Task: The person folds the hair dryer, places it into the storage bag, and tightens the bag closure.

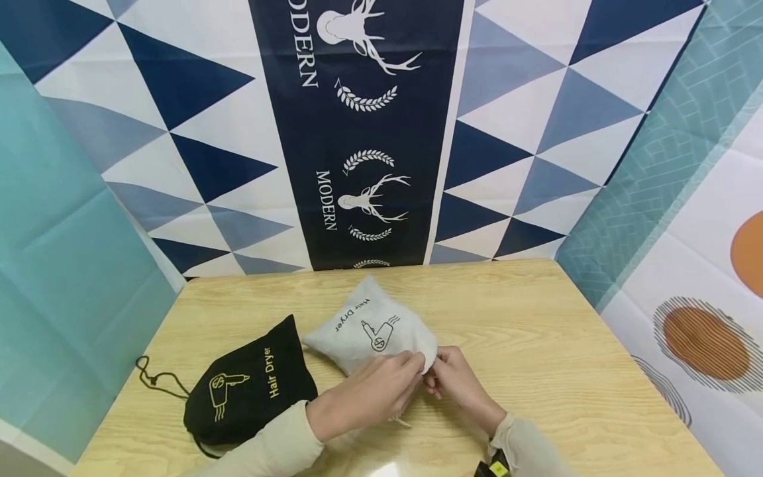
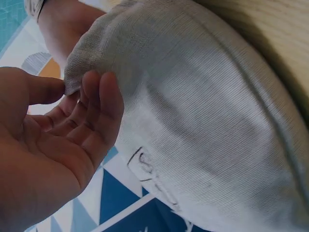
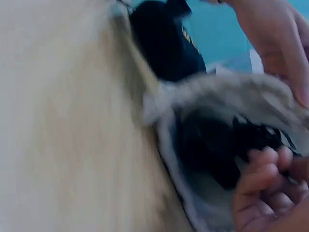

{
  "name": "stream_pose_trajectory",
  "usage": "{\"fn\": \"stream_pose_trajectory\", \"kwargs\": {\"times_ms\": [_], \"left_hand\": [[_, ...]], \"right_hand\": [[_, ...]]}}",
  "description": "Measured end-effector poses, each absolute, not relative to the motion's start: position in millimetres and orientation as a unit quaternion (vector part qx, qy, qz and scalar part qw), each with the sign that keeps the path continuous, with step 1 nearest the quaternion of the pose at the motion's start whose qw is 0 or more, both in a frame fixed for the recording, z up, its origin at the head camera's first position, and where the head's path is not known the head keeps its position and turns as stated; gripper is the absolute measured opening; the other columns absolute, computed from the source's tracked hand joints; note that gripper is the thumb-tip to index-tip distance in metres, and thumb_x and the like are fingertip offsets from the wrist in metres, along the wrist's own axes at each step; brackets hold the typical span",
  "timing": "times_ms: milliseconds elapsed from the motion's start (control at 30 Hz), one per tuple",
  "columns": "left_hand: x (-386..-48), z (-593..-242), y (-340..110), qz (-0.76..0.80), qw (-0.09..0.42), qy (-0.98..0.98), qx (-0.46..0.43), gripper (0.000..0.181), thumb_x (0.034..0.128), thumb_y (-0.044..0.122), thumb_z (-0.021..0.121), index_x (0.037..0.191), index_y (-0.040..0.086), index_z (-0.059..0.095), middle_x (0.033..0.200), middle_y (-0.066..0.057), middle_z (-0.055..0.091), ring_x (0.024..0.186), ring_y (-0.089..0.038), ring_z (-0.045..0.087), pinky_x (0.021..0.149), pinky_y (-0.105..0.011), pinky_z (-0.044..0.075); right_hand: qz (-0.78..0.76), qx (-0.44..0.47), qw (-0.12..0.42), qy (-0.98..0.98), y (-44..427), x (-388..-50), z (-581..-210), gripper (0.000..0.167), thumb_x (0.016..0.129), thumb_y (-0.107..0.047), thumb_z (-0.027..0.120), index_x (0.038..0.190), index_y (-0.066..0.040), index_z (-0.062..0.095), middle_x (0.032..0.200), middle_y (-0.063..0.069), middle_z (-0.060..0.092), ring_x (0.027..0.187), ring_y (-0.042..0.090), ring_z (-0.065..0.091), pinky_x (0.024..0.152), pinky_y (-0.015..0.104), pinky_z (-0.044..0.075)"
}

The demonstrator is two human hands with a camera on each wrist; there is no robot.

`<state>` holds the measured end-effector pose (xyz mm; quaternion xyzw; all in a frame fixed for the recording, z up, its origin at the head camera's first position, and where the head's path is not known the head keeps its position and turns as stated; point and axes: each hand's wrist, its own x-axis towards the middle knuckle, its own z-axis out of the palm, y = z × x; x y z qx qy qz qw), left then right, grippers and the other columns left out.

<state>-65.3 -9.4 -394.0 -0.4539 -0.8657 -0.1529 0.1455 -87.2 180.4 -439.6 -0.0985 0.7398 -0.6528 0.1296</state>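
Observation:
A light grey cloth drawstring bag (image 1: 352,324), printed "Hair Dryer" with a dryer drawing, lies with its mouth toward the person. My left hand (image 1: 372,391) pinches the rim between thumb and fingers; the left wrist view shows this hand (image 2: 53,130) close up. At the mouth's right side is my right hand (image 1: 459,381), its fingers bent. Inside the bag, in the right wrist view, are a black object (image 3: 207,145) and a thin black cord (image 3: 256,135). Beside them the right fingers (image 3: 260,181) curl; whether they grip cord or rim is unclear.
A black drawstring bag (image 1: 250,391) with gold dryer print lies left of the grey one, its cord (image 1: 161,376) trailing left. The wooden table (image 1: 507,305) meets a patterned backdrop (image 1: 381,132) behind. A black and yellow device (image 1: 495,467) is by the right sleeve.

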Motion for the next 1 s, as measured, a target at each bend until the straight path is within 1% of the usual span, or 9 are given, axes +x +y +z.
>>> {"fn": "stream_pose_trajectory", "kwargs": {"times_ms": [100, 200, 367, 500, 633, 733, 800, 867, 1000], "left_hand": [[-68, -402, -7, -0.158, 0.147, -0.873, -0.438, 0.009, 0.1023, 0.017, 0.054, 0.096, 0.015, 0.049, 0.073, 0.009, 0.045, 0.055, -0.002, 0.039, 0.046, -0.011, 0.030], [-69, -411, -4, -0.149, 0.138, -0.885, -0.420, 0.008, 0.1013, 0.018, 0.056, 0.099, 0.014, 0.049, 0.073, 0.008, 0.046, 0.054, -0.003, 0.040, 0.044, -0.012, 0.030], [-63, -424, 0, -0.090, 0.088, -0.908, -0.399, 0.015, 0.0978, 0.020, 0.061, 0.109, 0.012, 0.053, 0.076, 0.004, 0.050, 0.056, -0.008, 0.048, 0.042, -0.018, 0.033], [-57, -429, -2, -0.043, 0.072, -0.919, -0.385, 0.015, 0.0955, 0.022, 0.063, 0.105, 0.011, 0.059, 0.086, 0.000, 0.055, 0.064, -0.013, 0.054, 0.045, -0.022, 0.039], [-52, -431, -8, -0.011, 0.066, -0.927, -0.370, 0.017, 0.0924, 0.023, 0.066, 0.103, 0.010, 0.064, 0.094, -0.002, 0.055, 0.068, -0.014, 0.054, 0.047, -0.023, 0.038], [-50, -431, -14, 0.001, 0.072, -0.931, -0.357, 0.017, 0.0899, 0.023, 0.069, 0.100, 0.010, 0.066, 0.092, -0.001, 0.055, 0.066, -0.015, 0.053, 0.049, -0.025, 0.037], [-48, -431, -18, 0.009, 0.081, -0.936, -0.341, 0.017, 0.0864, 0.023, 0.072, 0.097, 0.011, 0.065, 0.092, -0.001, 0.055, 0.065, -0.017, 0.052, 0.052, -0.027, 0.038], [-47, -432, -22, 0.014, 0.092, -0.942, -0.324, 0.019, 0.0829, 0.022, 0.075, 0.094, 0.011, 0.065, 0.092, -0.002, 0.057, 0.063, -0.018, 0.052, 0.053, -0.029, 0.038], [-45, -436, -31, 0.005, 0.130, -0.946, -0.297, 0.018, 0.0808, 0.020, 0.076, 0.089, 0.010, 0.063, 0.086, -0.002, 0.057, 0.057, -0.019, 0.050, 0.050, -0.030, 0.037]], "right_hand": [[-0.595, -0.110, 0.114, 0.788, 188, -95, -442, 0.036, 0.100, -0.004, 0.042, 0.070, 0.010, 0.056, 0.049, 0.003, 0.050, 0.041, 0.010, 0.044, 0.040, 0.019, 0.035], [-0.550, -0.133, 0.119, 0.816, 198, -102, -444, 0.037, 0.100, -0.005, 0.041, 0.071, 0.011, 0.057, 0.049, 0.002, 0.051, 0.043, 0.010, 0.047, 0.041, 0.020, 0.037], [-0.478, -0.209, 0.164, 0.837, 221, -115, -445, 0.039, 0.106, -0.014, 0.044, 0.077, 0.004, 0.064, 0.053, 0.001, 0.054, 0.045, 0.009, 0.047, 0.043, 0.021, 0.040], [-0.427, -0.248, 0.189, 0.849, 238, -123, -445, 0.033, 0.105, -0.016, 0.049, 0.082, -0.002, 0.067, 0.057, 0.002, 0.055, 0.047, 0.009, 0.049, 0.046, 0.023, 0.044], [-0.363, -0.254, 0.151, 0.884, 247, -127, -444, 0.033, 0.101, -0.009, 0.053, 0.069, -0.007, 0.061, 0.053, -0.004, 0.048, 0.045, 0.006, 0.045, 0.046, 0.023, 0.042], [-0.321, -0.225, 0.114, 0.913, 251, -129, -444, 0.038, 0.099, -0.016, 0.061, 0.062, -0.010, 0.055, 0.051, -0.008, 0.044, 0.043, 0.005, 0.039, 0.045, 0.023, 0.038], [-0.314, -0.204, 0.103, 0.922, 252, -129, -444, 0.035, 0.096, -0.027, 0.067, 0.067, -0.010, 0.056, 0.053, -0.007, 0.046, 0.045, 0.006, 0.040, 0.046, 0.023, 0.037], [-0.324, -0.200, 0.107, 0.918, 252, -129, -445, 0.030, 0.092, -0.033, 0.072, 0.080, -0.008, 0.060, 0.058, -0.004, 0.050, 0.048, 0.007, 0.043, 0.047, 0.023, 0.038], [-0.352, -0.231, 0.128, 0.898, 246, -128, -450, 0.037, 0.090, -0.033, 0.075, 0.109, -0.005, 0.062, 0.064, -0.001, 0.055, 0.050, 0.008, 0.048, 0.048, 0.024, 0.039]]}}
